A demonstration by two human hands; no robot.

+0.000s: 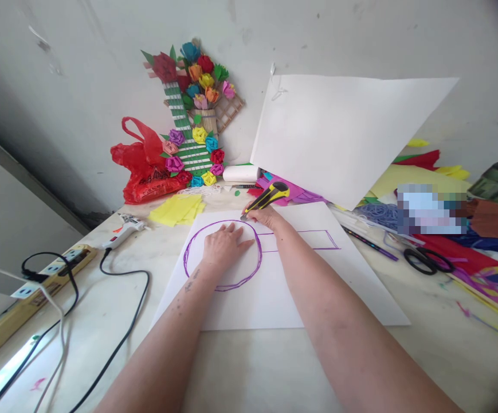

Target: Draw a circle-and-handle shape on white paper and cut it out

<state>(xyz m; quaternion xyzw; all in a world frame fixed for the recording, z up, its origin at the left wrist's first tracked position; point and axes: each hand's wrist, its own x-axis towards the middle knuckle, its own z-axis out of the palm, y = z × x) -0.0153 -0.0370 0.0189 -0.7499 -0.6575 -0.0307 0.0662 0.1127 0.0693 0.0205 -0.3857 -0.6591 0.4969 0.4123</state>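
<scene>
A white sheet of board [249, 310] lies flat on the table, marked with a purple circle and, to its right, a long purple rectangle joined to it. My left hand [223, 246] rests inside the circle, fingers spread and pressing on the sheet. In my right hand [263, 217] is a yellow and black utility knife [270, 196], gripped low near its blade end. Its tip meets the sheet at the upper right of the circle's outline. Whether the blade has gone through cannot be made out.
A glue gun [125, 230], its cord and a power strip [51, 275] lie left. Behind are yellow paper [179, 209], a red bag [145, 166], a paper-flower craft [192, 126] and a leaning white board [343, 132]. Scissors [428, 261] and a pencil [371, 243] lie right.
</scene>
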